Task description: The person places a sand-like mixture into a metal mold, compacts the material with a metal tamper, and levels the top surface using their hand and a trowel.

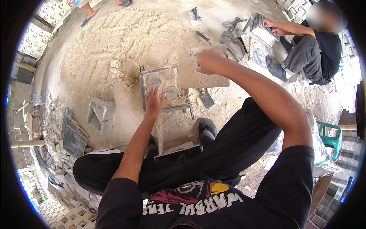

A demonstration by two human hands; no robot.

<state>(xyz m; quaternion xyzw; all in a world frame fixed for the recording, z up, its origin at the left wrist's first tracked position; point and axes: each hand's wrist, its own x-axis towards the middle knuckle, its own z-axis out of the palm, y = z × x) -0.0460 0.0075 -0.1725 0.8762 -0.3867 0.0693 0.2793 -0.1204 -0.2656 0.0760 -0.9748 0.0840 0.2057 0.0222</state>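
A square mould frame (pixel 143 92) lies on the sandy ground before my feet, packed with sand. Two round grey shapes, one smaller (pixel 156 80) and one larger (pixel 172 92), show in its surface. My left hand (pixel 155 100) is open, fingers spread and reaching over the sand just below the smaller round shape; whether it touches is unclear. With my right hand (pixel 209 62) I grip a flat, dusty, square board (pixel 190 76) at the frame's right side. The board covers the frame's upper right corner. My fingers' exact hold on it is partly hidden.
A dark block-like tool (pixel 207 98) lies right of the frame. Loose sand (pixel 110 49) spreads beyond it. A hollow concrete piece (pixel 101 114) stands left. Hand tools (pixel 230 36) are heaped farther right, near a seated person (pixel 312 53) working at another frame. A green plastic chair (pixel 331 133) is at right.
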